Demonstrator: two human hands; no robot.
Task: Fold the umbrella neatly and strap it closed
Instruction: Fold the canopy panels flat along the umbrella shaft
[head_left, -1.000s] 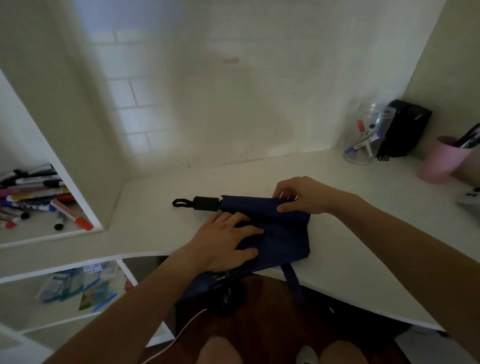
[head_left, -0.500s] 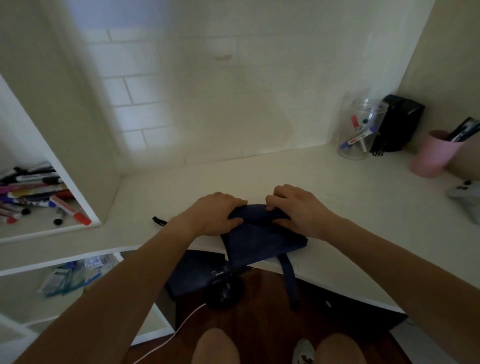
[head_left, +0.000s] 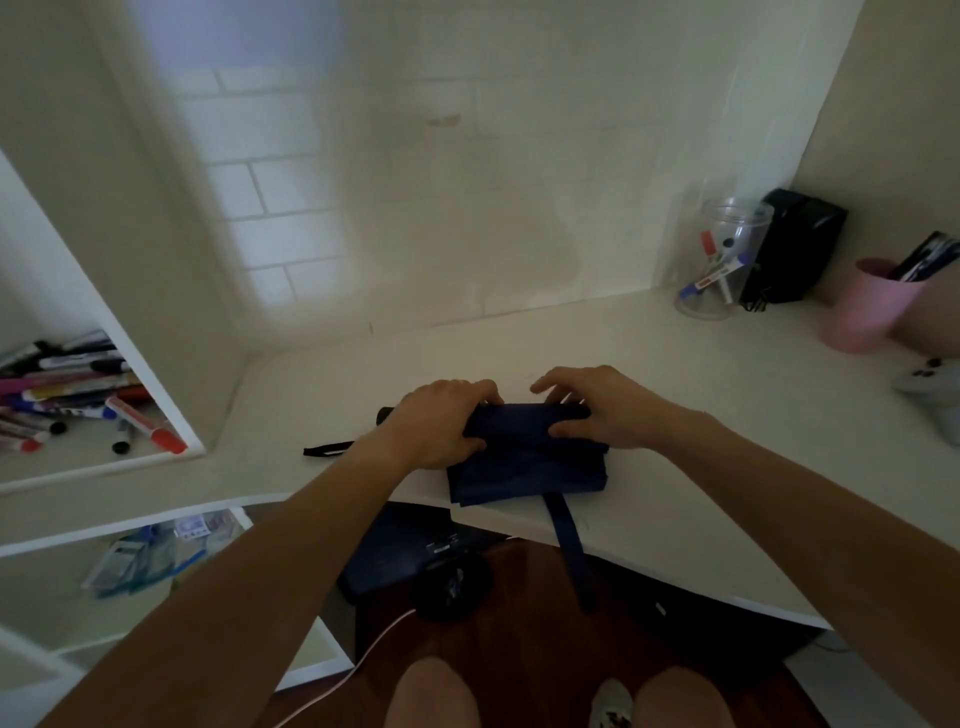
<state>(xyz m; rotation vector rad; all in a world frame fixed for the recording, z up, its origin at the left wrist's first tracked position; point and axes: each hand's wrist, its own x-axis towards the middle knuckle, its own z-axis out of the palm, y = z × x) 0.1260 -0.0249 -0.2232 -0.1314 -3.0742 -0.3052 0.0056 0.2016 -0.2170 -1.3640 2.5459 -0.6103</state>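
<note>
left hand (head_left: 436, 426): fingers curled gripping umbrella (head_left: 524, 457) roll | right hand (head_left: 597, 410): fingers pinching its top edge | strap (head_left: 569, 540) hangs over table (head_left: 675, 405) edge

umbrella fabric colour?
Dark navy blue, plain, no pattern. The head view shows the umbrella gripped by the left hand and right hand.

Navy folding umbrella (head_left: 524, 457) lying flat at the desk's near edge, canopy partly rolled, strap (head_left: 569, 540) dangling — unfastened
</note>
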